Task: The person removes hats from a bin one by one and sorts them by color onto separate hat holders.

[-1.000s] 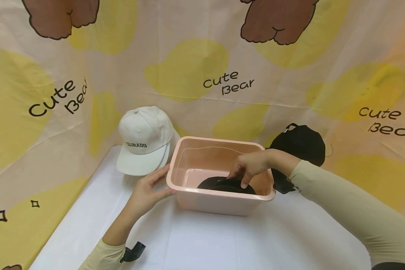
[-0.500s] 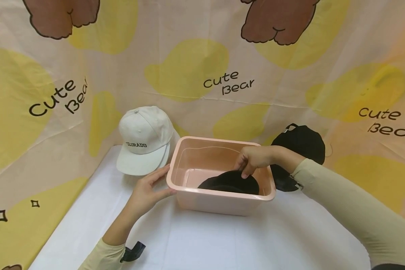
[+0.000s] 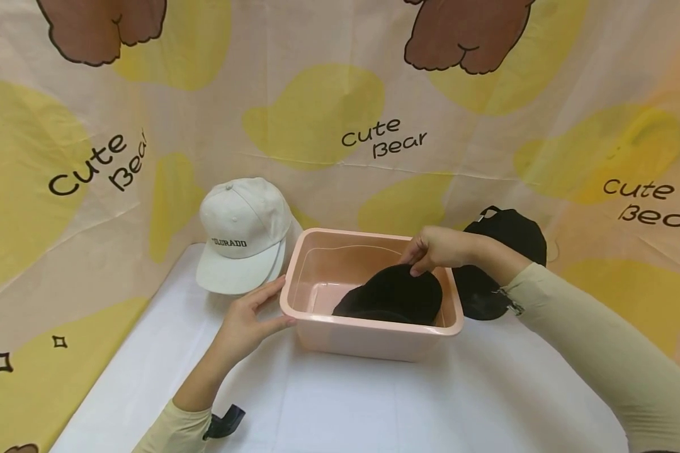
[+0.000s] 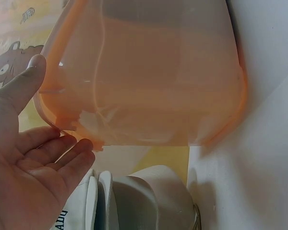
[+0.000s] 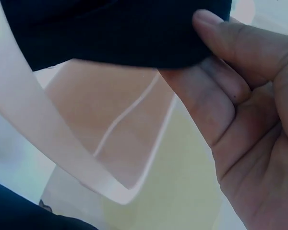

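Observation:
In the head view a pink plastic basin [image 3: 362, 341] stands on the white table, a black cap [image 3: 396, 296] inside it. My right hand [image 3: 443, 247] pinches the cap's upper edge between thumb and fingers, tilting it up above the floor of the basin. The right wrist view shows the thumb [image 5: 209, 21] on top of the black cloth and the fingers beneath. At the basin's left corner, my left hand [image 3: 246, 324] touches the rim with thumb and fingers spread apart. In the left wrist view, its fingers [image 4: 50, 148] lie fairly straight against the basin's outside.
White caps [image 3: 243, 217], stacked and lettered COLORADO in front, sit left of the basin. Further black headwear [image 3: 512, 242] lies to the right, partly behind my right arm. A patterned cloth backdrop [image 3: 317, 113] rises behind the table [image 3: 340, 409].
My right hand has risen slightly and shifted right, drawing the black cap's edge up so more of it shows. The left hand and the basin have stayed in place.

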Motion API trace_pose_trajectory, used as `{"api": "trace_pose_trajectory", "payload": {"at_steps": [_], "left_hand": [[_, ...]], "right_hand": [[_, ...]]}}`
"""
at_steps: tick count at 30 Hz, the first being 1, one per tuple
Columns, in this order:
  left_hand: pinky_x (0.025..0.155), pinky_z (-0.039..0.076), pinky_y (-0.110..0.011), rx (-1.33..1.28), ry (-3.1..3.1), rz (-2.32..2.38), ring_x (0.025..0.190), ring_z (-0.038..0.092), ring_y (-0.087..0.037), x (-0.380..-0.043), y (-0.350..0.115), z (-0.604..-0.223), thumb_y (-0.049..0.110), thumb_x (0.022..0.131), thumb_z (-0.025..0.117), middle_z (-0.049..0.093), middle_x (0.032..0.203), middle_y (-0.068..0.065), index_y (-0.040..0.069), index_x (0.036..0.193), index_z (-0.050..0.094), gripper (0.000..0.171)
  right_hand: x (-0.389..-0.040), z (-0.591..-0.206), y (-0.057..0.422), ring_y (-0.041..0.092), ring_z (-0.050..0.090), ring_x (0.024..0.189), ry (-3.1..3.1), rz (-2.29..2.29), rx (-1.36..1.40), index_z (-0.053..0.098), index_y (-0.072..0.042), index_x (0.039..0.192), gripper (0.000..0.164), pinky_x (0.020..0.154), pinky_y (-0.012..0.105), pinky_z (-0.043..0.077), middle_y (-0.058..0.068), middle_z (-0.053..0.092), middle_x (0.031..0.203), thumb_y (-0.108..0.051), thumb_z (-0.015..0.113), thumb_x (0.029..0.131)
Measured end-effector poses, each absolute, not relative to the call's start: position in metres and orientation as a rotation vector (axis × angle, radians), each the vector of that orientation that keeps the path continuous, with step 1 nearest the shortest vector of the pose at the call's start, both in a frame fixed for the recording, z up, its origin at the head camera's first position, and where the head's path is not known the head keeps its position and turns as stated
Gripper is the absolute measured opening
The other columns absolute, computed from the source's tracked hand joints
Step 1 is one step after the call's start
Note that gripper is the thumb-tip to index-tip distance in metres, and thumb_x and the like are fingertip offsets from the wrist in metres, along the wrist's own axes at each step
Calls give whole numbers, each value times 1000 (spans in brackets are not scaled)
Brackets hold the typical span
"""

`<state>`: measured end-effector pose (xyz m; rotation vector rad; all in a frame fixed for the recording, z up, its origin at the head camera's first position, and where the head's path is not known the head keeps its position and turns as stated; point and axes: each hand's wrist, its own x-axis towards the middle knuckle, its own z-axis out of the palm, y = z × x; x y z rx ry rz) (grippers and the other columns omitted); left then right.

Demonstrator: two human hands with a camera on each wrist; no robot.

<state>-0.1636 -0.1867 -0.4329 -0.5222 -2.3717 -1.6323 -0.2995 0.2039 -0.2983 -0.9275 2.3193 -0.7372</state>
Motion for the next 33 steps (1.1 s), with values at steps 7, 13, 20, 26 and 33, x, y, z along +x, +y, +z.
{"api": "trace_pose_trajectory", "payload": {"at_steps": [7,13,20,26,33], "left_hand": [[114,44,-32,-510,-2382,-1630,139,52,-22,-164,-187,-434,22,75,93,55,151,-6,9,148,55,83],[114,43,-34,-505,-2387,-1643,139,52,-21,-164,-187,-433,24,75,92,55,151,-5,10,148,55,83],[114,43,-39,-496,-2393,-1657,139,51,-21,-164,-186,-433,25,76,92,54,152,-4,11,148,55,82],[113,44,-36,-498,-2388,-1646,139,52,-21,-164,-186,-434,22,76,92,54,151,-6,10,148,55,82],[113,45,-33,-521,-2369,-1656,139,53,-22,-164,-186,-433,20,77,92,54,151,-7,9,148,55,81]], "right_hand": [[-294,-275,215,12,73,90,2510,-808,-982,79,-3,110,22,76,21,60,8,79,101,-3,78,89],[-285,-257,225,12,73,88,2642,-845,-980,81,-7,109,20,72,21,60,7,79,101,-5,78,89],[-274,-243,240,-1,70,93,2852,-856,-1046,82,-12,108,20,77,13,57,4,79,103,-6,79,89],[-262,-233,248,-11,66,92,2967,-944,-1045,83,-14,107,23,77,8,54,5,79,104,-1,79,88],[-251,-225,262,-13,66,94,3009,-1119,-1011,80,-5,110,26,76,8,55,-7,79,102,5,78,86]]}}
